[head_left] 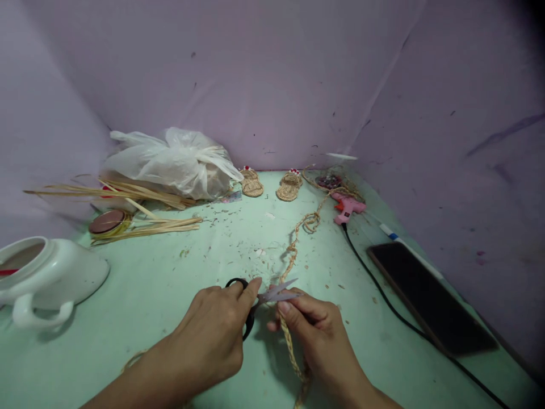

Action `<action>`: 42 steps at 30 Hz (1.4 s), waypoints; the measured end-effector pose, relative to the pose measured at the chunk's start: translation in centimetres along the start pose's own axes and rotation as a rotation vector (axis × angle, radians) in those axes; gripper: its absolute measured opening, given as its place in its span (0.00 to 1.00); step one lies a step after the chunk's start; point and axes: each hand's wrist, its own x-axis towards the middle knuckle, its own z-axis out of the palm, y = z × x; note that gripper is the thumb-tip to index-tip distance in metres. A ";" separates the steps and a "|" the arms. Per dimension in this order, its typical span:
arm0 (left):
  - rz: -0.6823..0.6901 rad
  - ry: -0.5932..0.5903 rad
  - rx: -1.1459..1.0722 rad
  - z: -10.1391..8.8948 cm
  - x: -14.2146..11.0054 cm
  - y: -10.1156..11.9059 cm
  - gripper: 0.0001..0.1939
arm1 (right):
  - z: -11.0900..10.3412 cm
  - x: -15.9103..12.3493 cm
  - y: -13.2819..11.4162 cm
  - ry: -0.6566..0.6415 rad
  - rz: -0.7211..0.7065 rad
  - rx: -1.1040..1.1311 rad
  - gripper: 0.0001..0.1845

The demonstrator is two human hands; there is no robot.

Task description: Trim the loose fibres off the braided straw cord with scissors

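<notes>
My left hand (219, 321) grips a pair of scissors (272, 294) with black handles, its blades parted and pointing right. Pinched between the thumb and fingers of my right hand (317, 329) is a braided straw cord (289, 346). The cord runs down towards me and away up the table, with a loose loop in its far part. The scissor blades lie beside the cord, just above my right fingertips. Whether they touch it I cannot tell. Two small woven straw slippers (252, 184) with red and white beads stand by the back wall.
A white plastic bag (183, 165), straw strips (157, 227) and a round tin (109, 222) lie at the left, behind a white pot (63, 270). On the right are a pink glue gun (349, 208), its black cable (383, 292), a pen (389, 232) and a phone (430, 295). Scraps litter the green table (238, 244).
</notes>
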 end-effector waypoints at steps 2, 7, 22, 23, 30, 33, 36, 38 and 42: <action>-0.001 -0.011 -0.001 0.1 0.0 0.0 0.35 | 0.0 -0.1 0.1 0.012 0.029 0.022 0.09; 0.030 0.020 -0.174 -0.2 0.1 -0.3 0.32 | -0.1 0.0 0.4 0.010 0.108 0.091 0.10; -0.411 0.204 -1.417 0.0 1.1 2.8 0.14 | -0.2 0.5 1.4 0.007 0.271 0.353 0.13; -0.422 0.209 -1.440 0.2 1.1 3.0 0.15 | -0.2 0.5 1.4 -0.002 0.275 0.356 0.13; -0.518 0.300 -1.497 0.6 1.2 2.9 0.17 | -0.3 0.7 1.1 0.014 0.233 0.243 0.13; -0.520 0.242 -1.526 0.9 1.3 2.6 0.19 | -0.6 1.0 0.8 0.075 0.236 0.279 0.14; -0.519 0.215 -1.537 1.1 1.3 2.8 0.19 | -0.9 1.2 0.4 0.104 0.248 0.335 0.14; -0.523 0.201 -1.539 0.9 1.3 2.9 0.18 | -1.0 1.2 0.2 0.091 0.271 0.371 0.13; -0.510 0.150 -1.541 0.6 1.4 2.9 0.16 | -0.9 1.0 0.1 0.039 0.327 0.448 0.10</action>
